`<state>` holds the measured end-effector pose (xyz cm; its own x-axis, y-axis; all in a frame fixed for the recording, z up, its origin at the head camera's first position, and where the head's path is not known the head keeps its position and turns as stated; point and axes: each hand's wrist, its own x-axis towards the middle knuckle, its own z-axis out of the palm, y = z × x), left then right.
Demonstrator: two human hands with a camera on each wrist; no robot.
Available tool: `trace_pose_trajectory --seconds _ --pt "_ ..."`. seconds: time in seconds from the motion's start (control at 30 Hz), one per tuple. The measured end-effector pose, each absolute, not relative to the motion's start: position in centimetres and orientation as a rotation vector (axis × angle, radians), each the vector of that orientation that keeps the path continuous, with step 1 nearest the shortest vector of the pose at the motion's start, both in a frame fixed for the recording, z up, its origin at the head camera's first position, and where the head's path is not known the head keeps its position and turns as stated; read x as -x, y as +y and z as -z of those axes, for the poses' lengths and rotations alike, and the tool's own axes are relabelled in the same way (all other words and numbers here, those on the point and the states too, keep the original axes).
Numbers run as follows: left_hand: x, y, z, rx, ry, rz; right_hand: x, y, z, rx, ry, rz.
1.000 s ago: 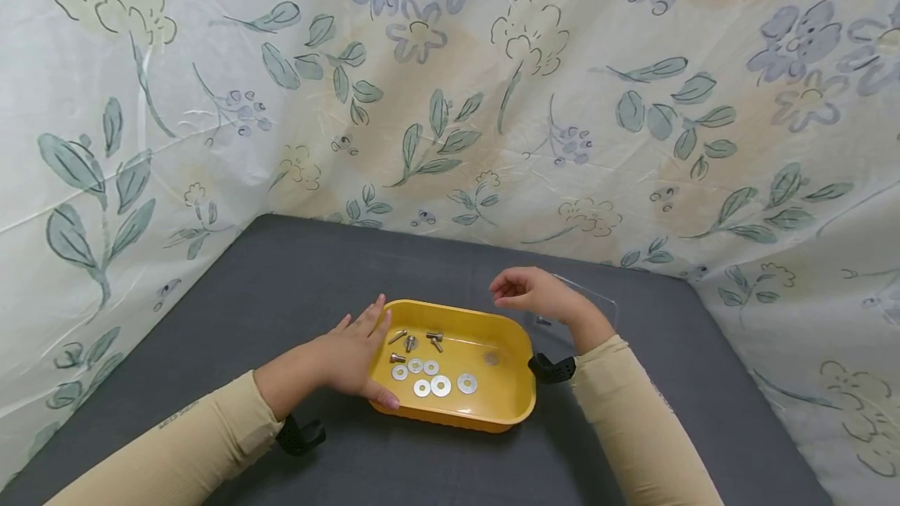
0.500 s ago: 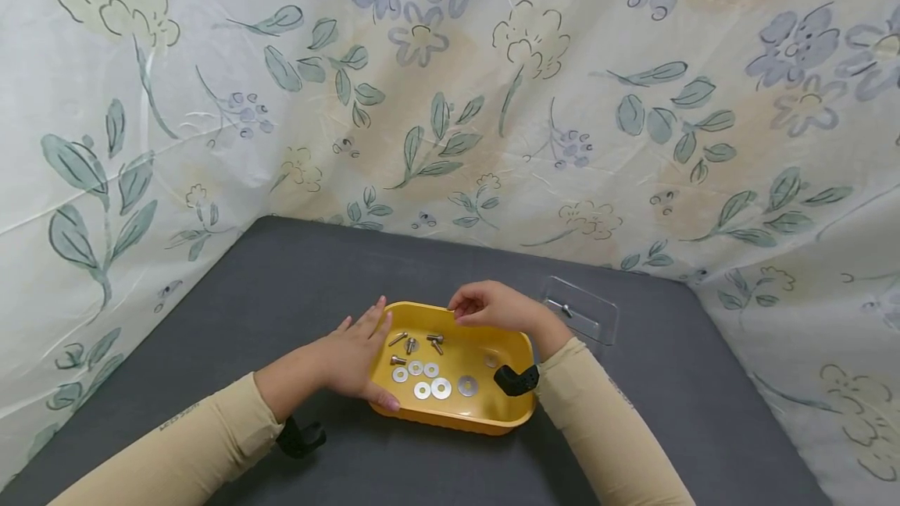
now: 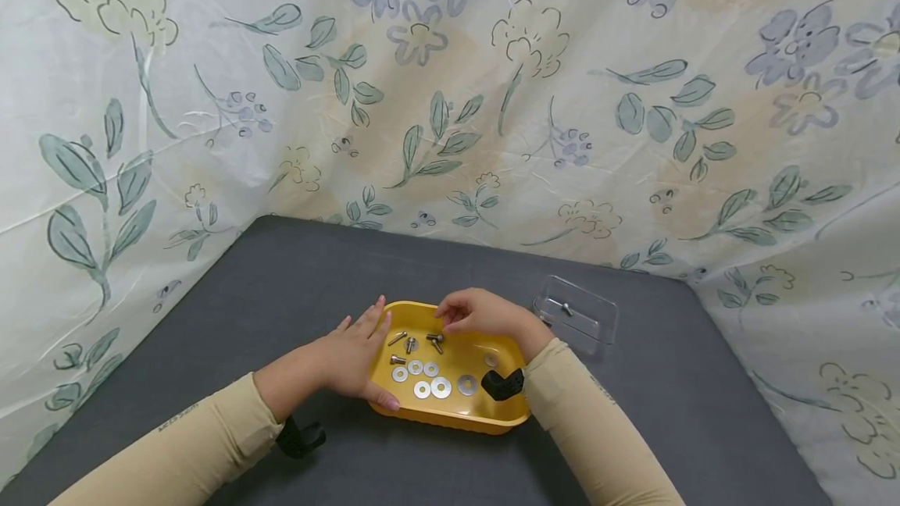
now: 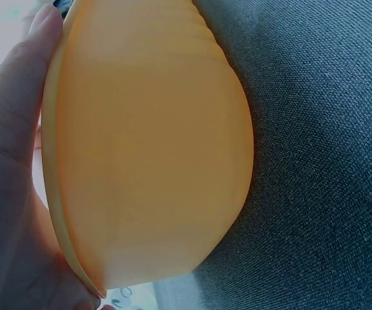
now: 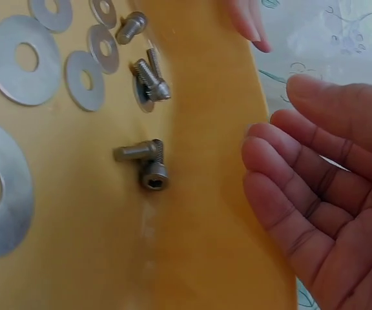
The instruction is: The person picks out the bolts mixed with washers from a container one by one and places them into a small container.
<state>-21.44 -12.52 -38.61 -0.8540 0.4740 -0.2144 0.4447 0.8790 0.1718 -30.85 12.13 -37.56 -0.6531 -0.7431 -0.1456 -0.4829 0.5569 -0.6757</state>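
Note:
A yellow plastic bin (image 3: 450,417) holds several socket-head screws (image 5: 154,173) and flat metal washers (image 3: 441,387). My left hand (image 3: 349,358) rests on its left end, fingers spread along the far side and thumb near the front corner. The left wrist view shows that thumb (image 4: 18,97) lying along the rim beside the bin's outer wall (image 4: 154,142). Over the far side of the bin is my right hand (image 3: 488,312), near a pair of crossed screws (image 3: 436,342). In the right wrist view its thumb (image 5: 321,93) and loosely bent fingers stand apart, with nothing between them.
A clear plastic tray (image 3: 598,323) lies behind the bin to the right, with a screw (image 3: 566,308) in it. Dark grey cloth (image 3: 316,264) covers the table. A flowered curtain (image 3: 450,100) hangs around the back and sides.
My right hand has moved left from beside the clear tray to over the bin, lowering toward the crossed screws. The clear tray has come into fuller view. My left hand stays put.

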Motion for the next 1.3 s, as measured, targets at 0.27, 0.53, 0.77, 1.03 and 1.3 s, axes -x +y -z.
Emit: trace_pose_trajectory --seconds 0.27,0.53,0.77,1.03,1.3 --pt "21.4 -12.5 38.6 -0.695 2.803 -0.181 30.5 11.6 38.0 0.978 2.368 0.792" --pt "21.4 -12.4 38.6 -0.680 2.803 -0.181 30.3 11.4 38.9 0.989 2.376 0.616" --pt "21.4 -12.4 38.8 -0.677 2.806 -0.182 30.4 11.3 39.9 0.982 2.385 0.554" --pt "21.4 -12.4 38.8 -0.685 2.809 -0.197 30.4 11.2 40.5 0.981 2.372 0.515" --pt "21.3 -12.5 38.8 -0.682 2.805 -0.193 30.0 10.7 41.0 0.949 2.343 0.542"
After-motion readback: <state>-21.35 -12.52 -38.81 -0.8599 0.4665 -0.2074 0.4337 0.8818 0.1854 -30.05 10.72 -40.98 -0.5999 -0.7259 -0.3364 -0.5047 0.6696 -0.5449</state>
